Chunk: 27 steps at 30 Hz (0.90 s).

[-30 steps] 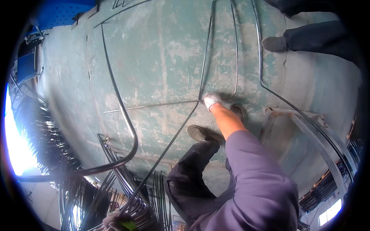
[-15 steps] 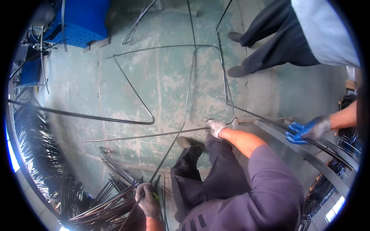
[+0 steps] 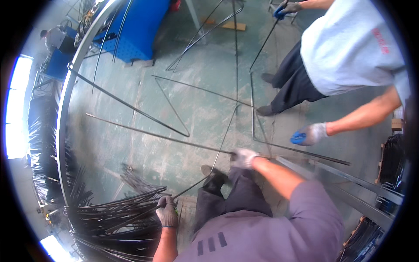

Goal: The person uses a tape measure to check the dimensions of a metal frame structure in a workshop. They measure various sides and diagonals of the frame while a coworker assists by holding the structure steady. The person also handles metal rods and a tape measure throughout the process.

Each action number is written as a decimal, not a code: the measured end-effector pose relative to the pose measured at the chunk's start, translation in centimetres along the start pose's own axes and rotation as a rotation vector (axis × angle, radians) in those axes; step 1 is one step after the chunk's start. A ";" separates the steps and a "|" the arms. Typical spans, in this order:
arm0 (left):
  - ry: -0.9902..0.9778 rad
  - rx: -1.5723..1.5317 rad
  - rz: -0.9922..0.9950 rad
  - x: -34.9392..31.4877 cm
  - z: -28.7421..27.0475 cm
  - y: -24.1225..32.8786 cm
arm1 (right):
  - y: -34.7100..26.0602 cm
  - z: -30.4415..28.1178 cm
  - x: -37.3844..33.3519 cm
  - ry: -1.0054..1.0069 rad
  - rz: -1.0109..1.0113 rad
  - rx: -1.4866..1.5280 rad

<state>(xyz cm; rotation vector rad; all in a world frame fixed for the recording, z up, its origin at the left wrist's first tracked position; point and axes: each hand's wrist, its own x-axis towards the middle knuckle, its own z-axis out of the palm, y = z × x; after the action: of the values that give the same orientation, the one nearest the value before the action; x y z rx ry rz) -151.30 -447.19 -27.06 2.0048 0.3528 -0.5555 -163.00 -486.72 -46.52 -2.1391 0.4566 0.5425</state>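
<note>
My left hand [image 3: 166, 212], in a grey knit glove, is closed round a thin dark metal rod [image 3: 192, 187] beside a heap of rods. That rod runs up across the floor and bends near the middle. My right hand [image 3: 243, 158], in a pale glove and slightly blurred, is closed on a long bent rod [image 3: 152, 132] in front of my knees. Whether both hands hold one bent piece is unclear where the rods cross. Another bent rod [image 3: 131, 106] with a sharp corner hangs over the floor at left.
A co-worker [image 3: 349, 48] stands at upper right; one gloved hand [image 3: 286, 8] grips a bent rod, the other [image 3: 310, 134] hovers near its lower stretch. Bundled rods [image 3: 113, 218] lie at lower left. A curved metal bar [image 3: 62, 131], a blue machine [image 3: 135, 39] and metal rails [image 3: 349, 174] surround us.
My view has tilted up. The rod in my right hand now slopes differently, its free end higher at left. The co-worker's lower hand has come off the rods and moved left.
</note>
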 end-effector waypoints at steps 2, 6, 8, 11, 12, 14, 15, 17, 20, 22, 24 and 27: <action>-0.052 -0.012 0.005 -0.8 0.9 -0.4 | -8.5 -3.8 1.4 -0.044 0.175 0.146; -0.101 0.073 0.099 -4.6 1.5 3.3 | -11.6 -5.7 -0.1 0.062 0.235 0.128; -0.143 0.111 0.142 -5.0 1.4 3.1 | -7.7 -4.5 -2.5 0.169 0.229 0.166; -0.147 0.163 0.135 -7.0 1.3 3.4 | -4.8 -5.4 -7.0 0.200 0.201 0.174; -0.138 0.141 0.115 -7.6 1.2 3.5 | -4.5 -5.3 -8.1 0.238 0.211 0.201; -0.122 0.098 0.076 -8.4 1.2 4.0 | -3.9 -5.4 -9.7 0.315 0.233 0.258; -0.110 0.183 0.083 -8.5 1.0 4.0 | -3.2 -4.8 -10.3 0.321 0.276 0.289; -0.119 0.213 0.074 -9.9 1.0 5.2 | -3.2 -4.8 -12.1 0.330 0.297 0.224; -0.141 0.326 0.164 -10.1 0.9 4.8 | -1.7 -3.3 -14.3 0.414 0.300 0.254; -0.174 0.389 0.210 -10.5 0.4 5.1 | -1.0 -2.6 -16.6 0.483 0.245 0.190; -0.199 0.416 0.243 -9.8 -0.7 3.4 | 1.1 -0.5 -19.1 0.520 0.263 0.167; -0.225 0.438 0.199 -9.0 -1.9 3.7 | 0.7 1.1 -22.6 0.568 0.277 0.397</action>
<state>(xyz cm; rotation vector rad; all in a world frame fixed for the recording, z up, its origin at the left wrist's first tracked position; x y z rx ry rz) -156.81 -447.37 -18.84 2.3291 -0.1183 -0.7720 -182.56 -483.34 -35.54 -1.8254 1.0894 -0.0307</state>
